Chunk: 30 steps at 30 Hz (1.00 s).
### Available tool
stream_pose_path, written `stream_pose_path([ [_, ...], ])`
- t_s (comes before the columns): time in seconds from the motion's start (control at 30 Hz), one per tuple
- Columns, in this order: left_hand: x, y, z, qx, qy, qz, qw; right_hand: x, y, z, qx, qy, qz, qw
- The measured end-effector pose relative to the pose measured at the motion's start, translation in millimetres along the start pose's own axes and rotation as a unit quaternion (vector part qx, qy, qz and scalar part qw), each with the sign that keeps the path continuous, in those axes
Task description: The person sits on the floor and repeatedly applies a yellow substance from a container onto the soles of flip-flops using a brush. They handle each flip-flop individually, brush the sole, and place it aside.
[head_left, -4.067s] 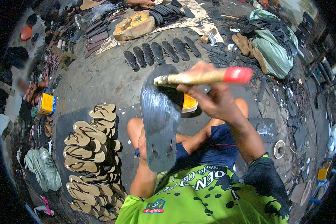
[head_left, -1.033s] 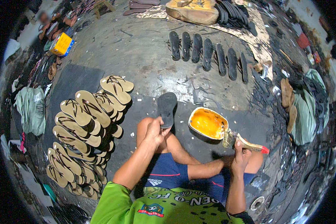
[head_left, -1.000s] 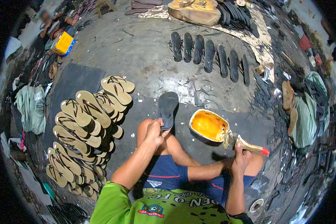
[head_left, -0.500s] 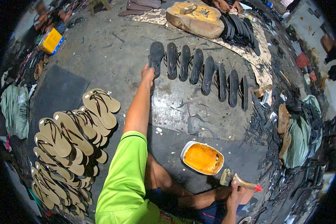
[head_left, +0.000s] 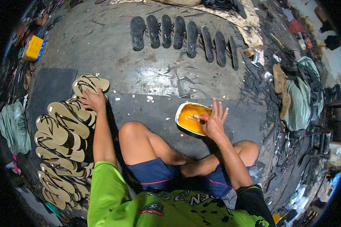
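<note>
My left hand (head_left: 93, 100) rests on the near end of the uppermost beige flip-flops (head_left: 91, 83), its fingers apart and touching the footwear. Stacks of beige flip-flops (head_left: 66, 121) with dark straps spread toward me below it. My right hand (head_left: 215, 123) is over the right side of a white tub (head_left: 177, 115) that holds orange-yellow paste. A brush (head_left: 200, 117) with a red-ended handle slants into the paste, its bristles hidden. That hand's fingers stretch outward beside the red end. Several dark flip-flops (head_left: 166, 32) stand in a row at the far side.
A dark mat (head_left: 51, 87) lies beyond the stacks on the left. A yellow and blue container (head_left: 33, 48) stands at the far left. Black scraps (head_left: 250, 83) and a green sack (head_left: 297, 106) are on the right. My bent legs (head_left: 140, 145) are between my arms.
My left hand has left the end dark flip-flop and come back to the beige stack. My right hand has brought the brush from near my knee into the tub. The view has shifted toward me.
</note>
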State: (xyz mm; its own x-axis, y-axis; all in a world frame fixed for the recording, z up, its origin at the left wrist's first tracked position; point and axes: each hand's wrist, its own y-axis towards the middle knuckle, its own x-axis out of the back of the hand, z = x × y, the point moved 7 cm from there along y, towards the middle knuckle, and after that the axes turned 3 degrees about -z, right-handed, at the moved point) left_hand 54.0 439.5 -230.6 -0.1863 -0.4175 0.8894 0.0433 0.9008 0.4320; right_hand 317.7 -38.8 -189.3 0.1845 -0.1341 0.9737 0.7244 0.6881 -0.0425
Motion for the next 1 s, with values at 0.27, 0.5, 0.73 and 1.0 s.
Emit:
stream_pose_path([
  [0.27, 24, 8, 26, 0.009, -0.327, -0.006, 0.945, 125, -69, 9, -0.043, 0.319, -0.178, 0.93],
  [0.5, 241, -120, 6, -0.175, -0.448, 0.21, 0.851, 72, -131, 4, -0.077, 0.155, -0.129, 0.976],
  [0.73, 220, -207, -4, -0.376, -0.219, 0.255, 0.863, 60, -126, 6, -0.144, 0.164, -0.078, 0.973],
  [1.0, 245, -200, -10, -0.165, -0.529, 0.368, 0.746, 96, -121, 31, -0.156, 0.8, -0.023, 0.579],
])
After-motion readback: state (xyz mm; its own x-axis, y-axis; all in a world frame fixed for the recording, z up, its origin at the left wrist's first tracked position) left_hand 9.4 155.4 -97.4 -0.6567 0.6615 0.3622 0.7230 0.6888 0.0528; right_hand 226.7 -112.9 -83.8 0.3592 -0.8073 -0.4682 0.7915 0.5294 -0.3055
